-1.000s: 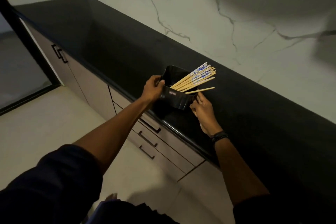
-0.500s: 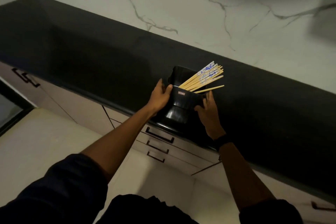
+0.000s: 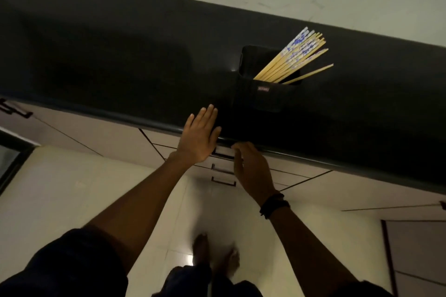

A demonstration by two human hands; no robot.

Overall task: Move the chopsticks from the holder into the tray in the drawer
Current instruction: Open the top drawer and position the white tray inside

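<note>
Inside the holder (image 3: 264, 100), chopsticks (image 3: 295, 55) lean.

Chopsticks (image 3: 295, 56) lean in holder (image 3: 264, 100); left hand (image 3: 198, 138) and right hand (image 3: 252, 167) near drawers (image 3: 289, 175).

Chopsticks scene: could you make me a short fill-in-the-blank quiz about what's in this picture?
1. The holder that the chopsticks lean in is ____ in colour.
2. The wristband sits on the person's ____ wrist.
3. The drawers below the counter are all ____.

Missing words: black; right; shut.
</note>
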